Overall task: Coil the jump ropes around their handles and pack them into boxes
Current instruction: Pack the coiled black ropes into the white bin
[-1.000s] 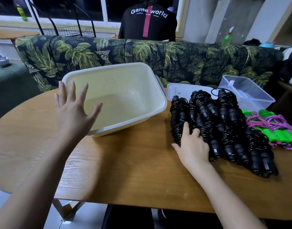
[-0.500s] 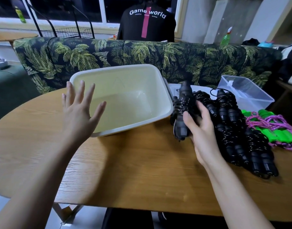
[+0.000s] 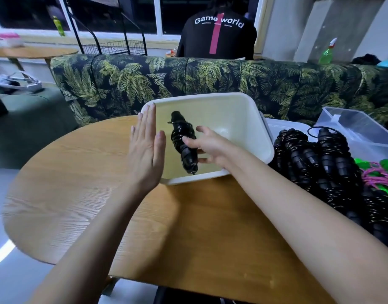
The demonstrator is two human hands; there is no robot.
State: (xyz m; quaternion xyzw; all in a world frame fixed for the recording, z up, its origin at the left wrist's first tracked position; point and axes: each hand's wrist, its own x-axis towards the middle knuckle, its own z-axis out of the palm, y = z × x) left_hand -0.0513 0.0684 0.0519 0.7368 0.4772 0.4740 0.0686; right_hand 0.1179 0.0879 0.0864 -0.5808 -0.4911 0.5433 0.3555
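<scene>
A cream plastic bin (image 3: 250, 110) stands on the round wooden table (image 3: 79, 194). My right hand (image 3: 210, 145) holds a coiled black jump rope (image 3: 183, 137) by its handles over the inside of the bin, thumb and fingers curled round it. My left hand (image 3: 146, 150) is flat with straight fingers against the bin's left rim. A pile of several coiled black jump ropes (image 3: 316, 163) lies on the table to the right of the bin, with green-handled pink ropes (image 3: 381, 174) beyond it.
A clear plastic box (image 3: 364, 132) and a white lid (image 3: 283, 126) sit at the table's far right. A leaf-patterned sofa (image 3: 188, 77) runs behind the table. A person in a black shirt (image 3: 217, 36) sits beyond it, facing away.
My right hand lifted one coiled black rope off the pile and carried it left into the bin. My left hand stayed at the bin's left rim.
</scene>
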